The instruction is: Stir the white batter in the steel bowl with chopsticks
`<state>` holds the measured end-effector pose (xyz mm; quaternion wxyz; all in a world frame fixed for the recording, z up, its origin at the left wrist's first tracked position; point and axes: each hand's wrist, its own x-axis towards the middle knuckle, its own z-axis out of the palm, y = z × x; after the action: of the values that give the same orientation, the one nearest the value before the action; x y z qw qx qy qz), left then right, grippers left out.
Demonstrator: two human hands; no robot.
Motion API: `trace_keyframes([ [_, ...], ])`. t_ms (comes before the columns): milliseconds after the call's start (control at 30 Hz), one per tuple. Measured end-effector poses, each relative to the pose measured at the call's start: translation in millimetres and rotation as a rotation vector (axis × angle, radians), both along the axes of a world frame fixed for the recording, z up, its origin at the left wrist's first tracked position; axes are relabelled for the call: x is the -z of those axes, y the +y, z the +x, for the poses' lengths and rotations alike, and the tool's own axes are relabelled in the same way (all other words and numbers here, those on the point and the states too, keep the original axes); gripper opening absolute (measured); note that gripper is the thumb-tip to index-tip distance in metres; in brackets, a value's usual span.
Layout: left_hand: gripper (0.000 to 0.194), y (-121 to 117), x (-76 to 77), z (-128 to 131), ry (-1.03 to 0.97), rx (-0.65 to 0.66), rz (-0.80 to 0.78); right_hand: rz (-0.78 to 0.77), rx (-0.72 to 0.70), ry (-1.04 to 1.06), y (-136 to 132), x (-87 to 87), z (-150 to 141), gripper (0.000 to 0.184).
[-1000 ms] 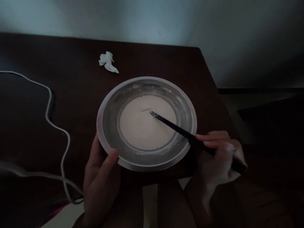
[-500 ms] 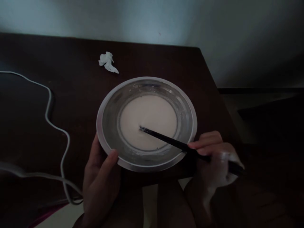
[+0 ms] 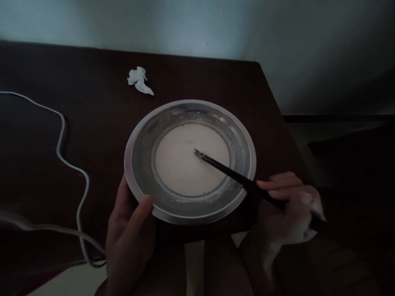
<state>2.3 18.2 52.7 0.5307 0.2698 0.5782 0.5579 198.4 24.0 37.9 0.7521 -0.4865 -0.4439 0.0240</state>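
A shiny metal bowl (image 3: 142, 193) stands near the front edge of the dark table, with a pale, milky liquid (image 3: 182, 168) in its bottom. My left hand (image 3: 131, 236) grips the bowl's near left side, thumb over the rim and fingers beneath. In my right hand (image 3: 291, 209), closed at the bowl's lower right, is a pair of black chopsticks (image 3: 230, 172). They slant across the rim, and their tips are in the liquid right of its middle. Whitish residue clings to the bowl's inner wall.
A crumpled white tissue (image 3: 140, 81) lies behind the bowl on the table (image 3: 77, 74). A white cable (image 3: 82, 174) winds along the left side. The pale wall (image 3: 197, 28) borders the table's back edge. The table's right edge drops to the floor.
The chopsticks have moved right and slightly away from me through the liquid, and my right hand has shifted right with them. My left hand and the bowl stay almost in place.
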Motion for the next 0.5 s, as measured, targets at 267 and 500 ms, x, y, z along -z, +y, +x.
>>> trace_keyframes([
  [267,0.07,-2.2,6.4,-5.2,-0.004,-0.003,0.032,-0.087,-0.049,-0.07,-3.7,-1.5,0.4,0.027],
  [500,0.068,-0.6,2.0,-1.4,0.059,-0.02,0.009,-0.073,-0.12,-0.093,0.1,-1.6,-3.2,0.026],
])
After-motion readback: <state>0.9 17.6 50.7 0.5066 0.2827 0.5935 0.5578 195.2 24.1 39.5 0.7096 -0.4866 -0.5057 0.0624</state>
